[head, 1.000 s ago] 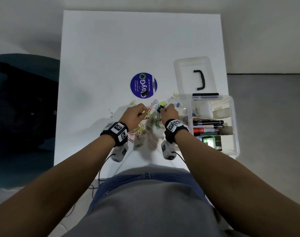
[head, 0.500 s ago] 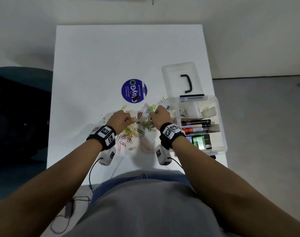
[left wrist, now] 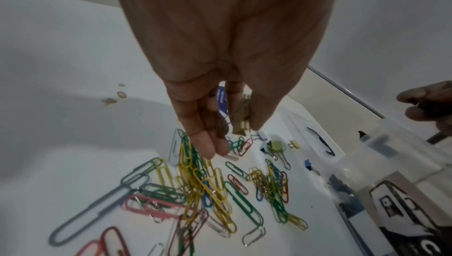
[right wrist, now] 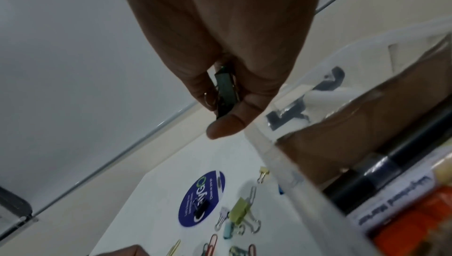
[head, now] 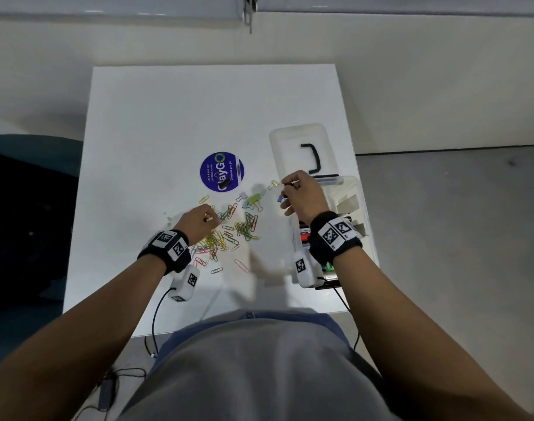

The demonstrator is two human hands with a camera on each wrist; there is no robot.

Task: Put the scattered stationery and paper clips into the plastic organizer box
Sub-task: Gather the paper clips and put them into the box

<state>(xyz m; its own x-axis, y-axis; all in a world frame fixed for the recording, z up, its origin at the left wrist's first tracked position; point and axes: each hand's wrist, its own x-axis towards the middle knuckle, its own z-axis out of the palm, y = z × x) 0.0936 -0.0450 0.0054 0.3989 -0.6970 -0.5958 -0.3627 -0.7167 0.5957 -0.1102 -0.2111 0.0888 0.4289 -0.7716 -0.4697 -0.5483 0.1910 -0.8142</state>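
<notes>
Right hand [head: 302, 197] has lifted off clip pile, now at near-left rim of organizer box [head: 361, 205], pinching dark binder clip [right wrist: 225, 90]; drop likely next. Left hand [head: 198, 221] stays low, fingers curled, pinching small pieces above paper clips [head: 229, 235] scattered mid-desk [head: 168, 117].

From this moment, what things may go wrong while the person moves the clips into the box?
1. The right hand pinches a dark binder clip beside the organizer box's rim, not yet over a compartment; released early, it may fall onto the table.
2. The paper clips lie tangled under the left hand; lifting a few may drag others and scatter them.
3. The left grip already holds small pieces, so some could slip out.
</notes>
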